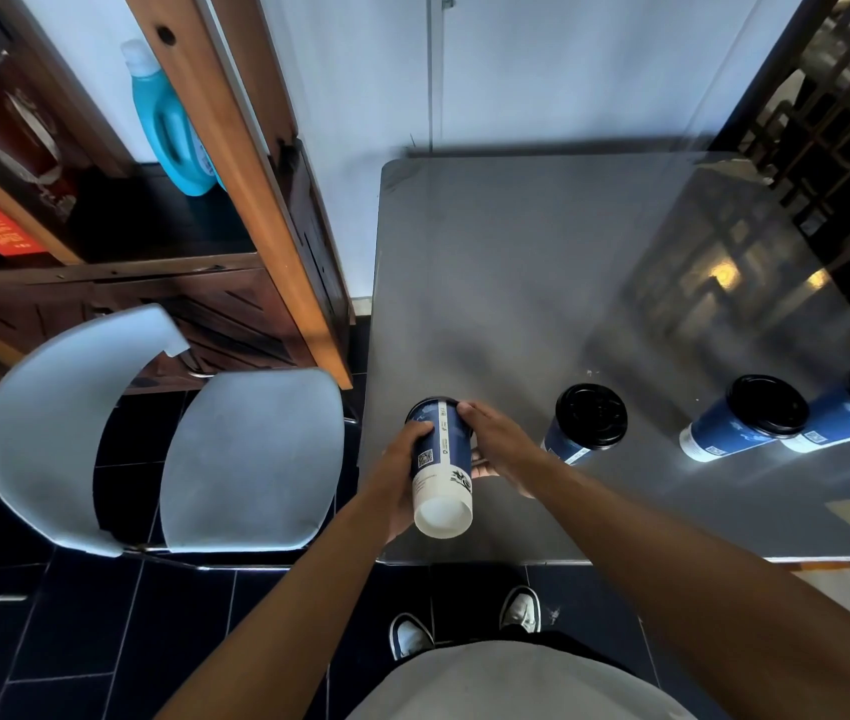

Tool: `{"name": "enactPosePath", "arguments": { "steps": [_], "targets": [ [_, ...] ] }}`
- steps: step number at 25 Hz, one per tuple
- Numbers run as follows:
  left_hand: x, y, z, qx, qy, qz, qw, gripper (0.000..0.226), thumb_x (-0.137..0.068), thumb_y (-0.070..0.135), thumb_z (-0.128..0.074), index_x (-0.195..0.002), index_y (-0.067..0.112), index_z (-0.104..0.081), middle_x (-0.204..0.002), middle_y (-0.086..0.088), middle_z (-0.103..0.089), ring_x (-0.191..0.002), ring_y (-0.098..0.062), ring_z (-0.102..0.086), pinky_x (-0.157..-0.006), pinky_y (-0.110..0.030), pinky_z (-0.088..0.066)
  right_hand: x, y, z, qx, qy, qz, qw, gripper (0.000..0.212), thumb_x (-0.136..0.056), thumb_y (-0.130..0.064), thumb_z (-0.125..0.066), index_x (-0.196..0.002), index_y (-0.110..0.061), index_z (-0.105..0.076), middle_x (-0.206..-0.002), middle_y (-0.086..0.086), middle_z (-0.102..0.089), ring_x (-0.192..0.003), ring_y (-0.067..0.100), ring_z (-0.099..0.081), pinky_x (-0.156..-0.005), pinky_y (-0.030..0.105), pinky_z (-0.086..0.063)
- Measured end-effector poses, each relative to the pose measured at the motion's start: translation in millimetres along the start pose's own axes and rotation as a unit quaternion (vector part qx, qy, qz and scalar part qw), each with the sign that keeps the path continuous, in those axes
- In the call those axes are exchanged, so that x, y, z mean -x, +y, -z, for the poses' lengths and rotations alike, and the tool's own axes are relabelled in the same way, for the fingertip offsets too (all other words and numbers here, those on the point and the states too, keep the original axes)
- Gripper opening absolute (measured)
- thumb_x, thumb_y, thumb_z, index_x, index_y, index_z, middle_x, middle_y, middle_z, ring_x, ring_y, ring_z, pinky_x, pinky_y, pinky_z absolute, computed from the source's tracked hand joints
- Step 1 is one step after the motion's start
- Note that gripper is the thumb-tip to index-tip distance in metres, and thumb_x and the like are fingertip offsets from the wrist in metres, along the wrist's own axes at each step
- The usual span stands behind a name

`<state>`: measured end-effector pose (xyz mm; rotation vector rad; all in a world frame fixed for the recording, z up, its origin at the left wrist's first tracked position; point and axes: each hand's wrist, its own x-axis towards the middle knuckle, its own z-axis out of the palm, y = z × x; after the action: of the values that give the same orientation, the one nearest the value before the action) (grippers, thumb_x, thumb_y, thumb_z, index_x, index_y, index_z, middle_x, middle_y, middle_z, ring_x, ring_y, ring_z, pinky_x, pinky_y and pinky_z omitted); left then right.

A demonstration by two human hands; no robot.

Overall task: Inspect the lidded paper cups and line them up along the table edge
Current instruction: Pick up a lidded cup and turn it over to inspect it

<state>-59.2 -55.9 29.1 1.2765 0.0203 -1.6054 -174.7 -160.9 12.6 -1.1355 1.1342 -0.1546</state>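
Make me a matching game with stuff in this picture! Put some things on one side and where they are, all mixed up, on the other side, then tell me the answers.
Things:
1. tipped cup
2. black-lidded cup
3. blue bottle
4. grey chair

Places:
A. on the wooden shelf
B. on the floor left of the table
C. held in both hands, white bottom facing the camera
D. standing upright on the table

Pairs: 1-C, 2-D, 3-A, 4-B
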Motion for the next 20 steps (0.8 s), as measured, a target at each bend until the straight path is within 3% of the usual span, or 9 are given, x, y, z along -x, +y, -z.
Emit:
{"name": "enactPosePath", "arguments": {
  "steps": [3, 5, 6, 9, 11, 14, 15, 17, 20],
  "targets": [
    [-2.0, 0.3, 2.7, -0.005, -0.013, -0.003, 1.0, 0.048, -0.096, 0.036, -0.056, -0.134, 0.007, -0.056, -0.111, -0.022, -0.073, -0.084, -0.032, -0.072, -0.076, -0.042, -0.063, -1.0, -0.2, 0.4, -0.011, -0.006, 0.005, 1.0, 0.026, -0.102, -0.046, -0.044, -0.113, -0.034, -0.063, -0.109, 0.007, -0.069, -0.077, 0.021, -0.071, -0.064, 0.035, -0.062],
    [-4.3, -1.6, 10.0, -0.005, -0.015, -0.005, 1.0, 0.047, -0.097, 0.035, -0.057, -0.136, 0.008, -0.054, -0.123, -0.024, -0.069, -0.097, -0.035, -0.07, -0.089, -0.051, -0.058, -1.4, -0.1, -0.2, -0.029, -0.017, 0.002, 0.999, 0.032, -0.1, -0.04, -0.055, -0.132, -0.034, -0.054, -0.114, 0.008, -0.066, -0.085, 0.024, -0.073, -0.069, 0.039, -0.064],
    [-5.8, -3.1, 14.6, -0.009, -0.005, -0.007, 1.0, 0.047, -0.096, 0.034, -0.059, -0.135, 0.009, -0.055, -0.124, -0.024, -0.069, -0.098, -0.036, -0.07, -0.091, -0.052, -0.058, -0.4, 0.5, -1.3, -0.043, -0.025, 0.0, 0.999, 0.051, -0.096, -0.035, -0.065, -0.142, -0.033, -0.045, -0.115, 0.009, -0.065, -0.09, 0.026, -0.073, -0.07, 0.039, -0.064],
    [-10.0, -1.2, 26.8, -0.058, 0.043, -0.025, 0.997, 0.041, -0.094, 0.036, -0.065, -0.125, 0.011, -0.059, -0.105, -0.02, -0.073, -0.082, -0.03, -0.074, -0.073, -0.042, -0.062, -2.0, 3.2, -3.1, -0.095, -0.046, -0.023, 0.994, 0.098, -0.081, -0.019, -0.083, -0.157, -0.022, -0.022, -0.119, 0.017, -0.066, -0.101, 0.032, -0.073, -0.088, 0.045, -0.06],
    [-15.1, 9.3, 31.4, -0.141, 0.063, -0.059, 0.986, 0.041, -0.092, 0.037, -0.064, -0.124, 0.011, -0.06, -0.104, -0.017, -0.074, -0.082, -0.026, -0.074, -0.071, -0.036, -0.058, -4.5, -2.8, -0.8, -0.091, -0.042, -0.016, 0.995, 0.091, -0.078, -0.013, -0.084, -0.152, -0.005, -0.033, -0.119, 0.018, -0.07, -0.105, 0.03, -0.072, -0.098, 0.041, -0.056],
    [-18.8, 32.8, 36.0, -0.255, 0.064, -0.111, 0.958, 0.042, -0.089, 0.034, -0.064, -0.128, 0.017, -0.061, -0.11, -0.009, -0.074, -0.092, -0.021, -0.074, -0.072, -0.033, -0.057, -9.5, -24.8, -1.4, -0.007, -0.053, 0.039, 0.998, 0.046, -0.077, -0.012, -0.083, -0.121, -0.006, -0.069, -0.108, 0.007, -0.078, -0.108, 0.027, -0.072, -0.102, 0.037, -0.053],
    [-20.1, 41.3, 38.5, -0.272, 0.056, -0.127, 0.952, 0.043, -0.087, 0.03, -0.068, -0.129, 0.022, -0.06, -0.111, -0.006, -0.074, -0.095, -0.02, -0.075, -0.074, -0.035, -0.061, -11.6, -33.1, -3.3, 0.008, -0.05, 0.058, 0.997, 0.044, -0.076, -0.011, -0.083, -0.118, -0.009, -0.071, -0.108, 0.006, -0.078, -0.108, 0.026, -0.072, -0.103, 0.04, -0.052],
    [-23.6, 60.3, 42.7, -0.298, 0.046, -0.167, 0.939, 0.052, -0.078, 0.019, -0.077, -0.126, 0.028, -0.06, -0.112, -0.002, -0.071, -0.1, -0.021, -0.074, -0.082, -0.041, -0.063, -17.8, -49.5, -7.6, 0.015, -0.025, 0.077, 0.997, 0.063, -0.071, -0.005, -0.085, -0.129, -0.014, -0.062, -0.113, 0.007, -0.076, -0.107, 0.025, -0.072, -0.103, 0.045, -0.052],
    [-34.8, 87.3, 49.7, -0.377, 0.049, -0.248, 0.891, 0.069, -0.073, 0.008, -0.081, -0.136, 0.02, -0.055, -0.122, -0.005, -0.068, -0.106, -0.02, -0.069, -0.092, -0.042, -0.059, -27.3, -72.6, -17.9, 0.03, -0.01, 0.085, 0.996, 0.077, -0.073, -0.001, -0.084, -0.134, -0.031, -0.046, -0.117, 0.004, -0.071, -0.104, 0.022, -0.071, -0.089, 0.043, -0.059]
  ]
}}
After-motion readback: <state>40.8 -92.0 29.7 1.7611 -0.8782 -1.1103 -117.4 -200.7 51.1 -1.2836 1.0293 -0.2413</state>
